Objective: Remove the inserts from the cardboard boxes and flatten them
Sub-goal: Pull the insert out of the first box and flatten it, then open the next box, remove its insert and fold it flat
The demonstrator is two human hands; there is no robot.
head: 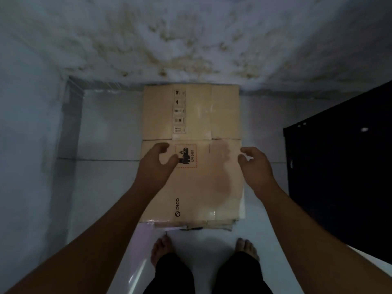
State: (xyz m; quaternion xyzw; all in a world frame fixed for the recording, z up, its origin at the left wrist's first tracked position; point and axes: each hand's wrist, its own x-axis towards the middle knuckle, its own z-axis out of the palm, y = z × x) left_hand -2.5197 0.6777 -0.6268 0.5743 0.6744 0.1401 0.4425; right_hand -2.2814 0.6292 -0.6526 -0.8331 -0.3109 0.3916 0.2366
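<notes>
— What do we make of the hands?

— We see the left hand (158, 164) over the near half of the flattened cardboard box (212, 115), fingers loosely curled with nothing between them; its thumb lies beside the UN 3481 label (186, 155); whether the palm touches the card we cannot tell.

— And the other?

— The right hand (255, 164) sits at the box's right edge, fingers slack and half bent, gripping nothing that we can see; whether the fingertips touch that edge we cannot tell.

— Where does the box lie?

— Flat on the floor (106, 187), its far end at the foot of the wall (191, 39); a crease runs across its middle; a column of handling symbols (179, 111) is printed on the far half, the PICO mark (177, 206) on the near half; a dark patch (220, 183) stains the card towards the right; under its near edge we see the edges of more flat cardboard (210, 227).

— And the room around it?

— The floor is pale, glossy tile; the wall is whitish and blotched with brown stains; a grey skirting (72, 115) runs along the left; a black panel (339, 166) stands at the right, apart from the box; bare feet (161, 249) stand just short of the cardboard; the light is dim.
</notes>
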